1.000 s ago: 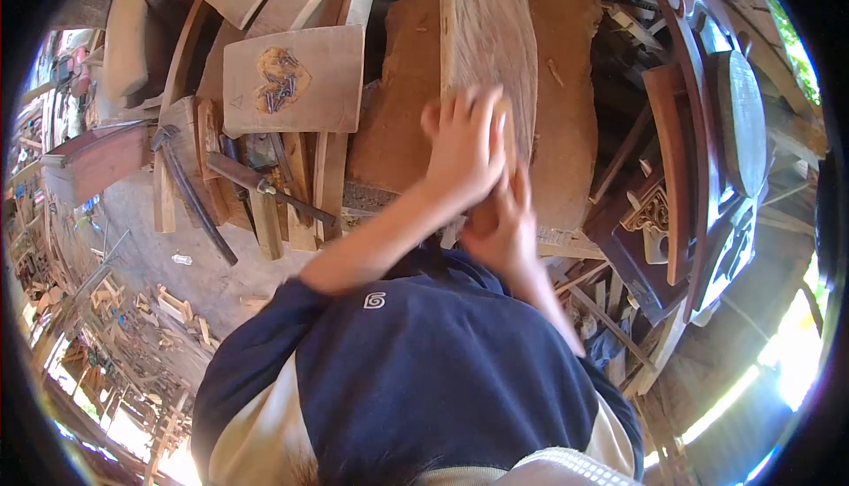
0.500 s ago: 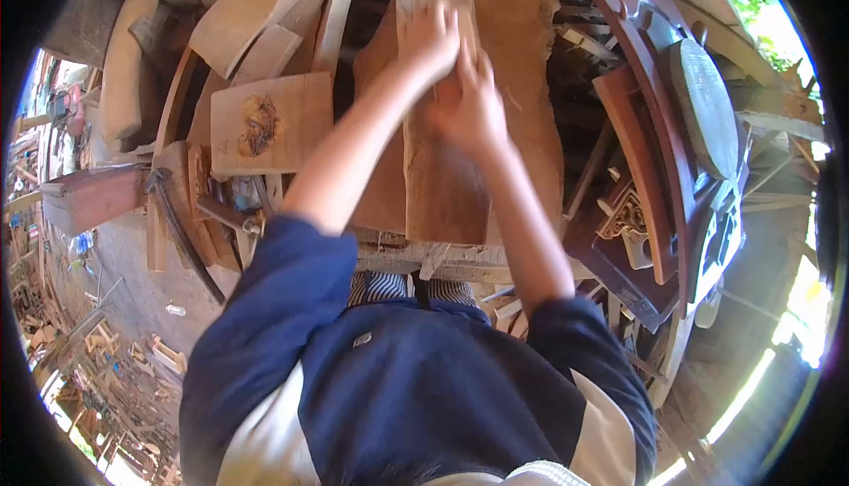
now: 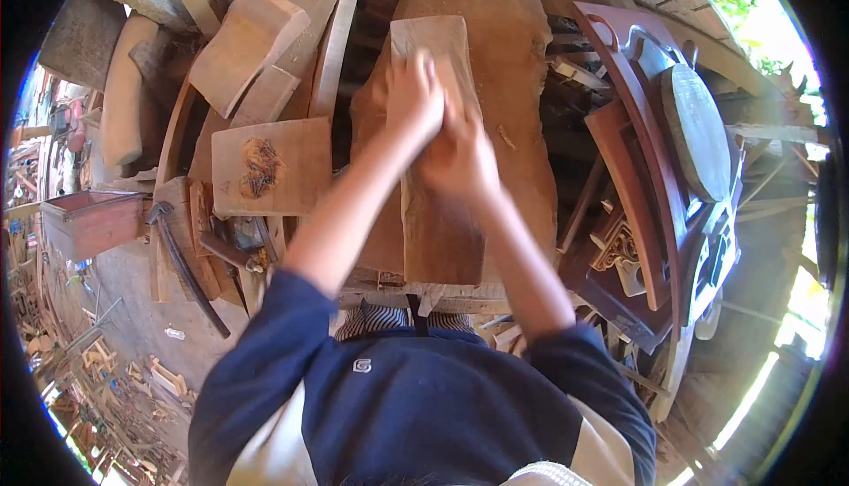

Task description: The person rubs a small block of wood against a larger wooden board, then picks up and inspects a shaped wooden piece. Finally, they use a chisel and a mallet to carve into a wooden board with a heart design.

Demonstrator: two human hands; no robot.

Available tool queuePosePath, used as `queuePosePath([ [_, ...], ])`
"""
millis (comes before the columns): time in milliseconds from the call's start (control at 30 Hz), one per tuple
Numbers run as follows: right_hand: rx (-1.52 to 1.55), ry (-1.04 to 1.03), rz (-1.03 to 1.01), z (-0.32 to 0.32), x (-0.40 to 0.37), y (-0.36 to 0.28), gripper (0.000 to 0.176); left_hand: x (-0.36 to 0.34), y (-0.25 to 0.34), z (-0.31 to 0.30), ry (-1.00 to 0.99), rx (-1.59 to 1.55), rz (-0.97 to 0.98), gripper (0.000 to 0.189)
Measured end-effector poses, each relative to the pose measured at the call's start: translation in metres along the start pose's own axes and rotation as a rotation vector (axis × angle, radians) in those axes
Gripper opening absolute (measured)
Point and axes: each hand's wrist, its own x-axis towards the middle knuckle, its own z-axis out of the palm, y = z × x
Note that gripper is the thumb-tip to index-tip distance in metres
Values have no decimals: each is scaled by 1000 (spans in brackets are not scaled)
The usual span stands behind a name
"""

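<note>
A narrow wooden board (image 3: 442,243) lies lengthwise before me on a wide, rough-edged wooden slab (image 3: 513,88). Both hands press close together on the upper half of this board. My left hand (image 3: 416,101) is the farther one, its fingers drawn in and blurred by motion. Just nearer to me and to the right, my right hand (image 3: 464,159) bends over the board with its fingers close against the left hand. Whatever lies beneath the palms is hidden.
On the left sit a square wood block (image 3: 305,163) topped with a small dark pile, a hammer (image 3: 181,252) and a reddish box (image 3: 93,229). Curved wood pieces (image 3: 248,48) lie beyond. Dark red furniture parts (image 3: 632,132) and a round wooden disc (image 3: 696,132) lean at right.
The view has tilted, so the board and bench appear lower. Both hands have slid a little toward me along the board, staying together.
</note>
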Motion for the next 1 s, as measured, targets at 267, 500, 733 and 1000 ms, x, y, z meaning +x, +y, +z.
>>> queuePosePath([
  [267, -151, 75, -16, 8, 98, 10, 91, 111, -15, 25, 89, 151, 184, 27],
  [500, 24, 15, -57, 7, -192, -8, 103, -167, 28, -66, -188, -58, 122, 31],
  [733, -77, -9, -208, -6, -152, -6, 99, -159, 31, -64, -79, -16, 30, 32],
  [1000, -34, 104, -96, 3, 138, 21, 89, 146, 0, 20, -45, 129, -127, 29],
])
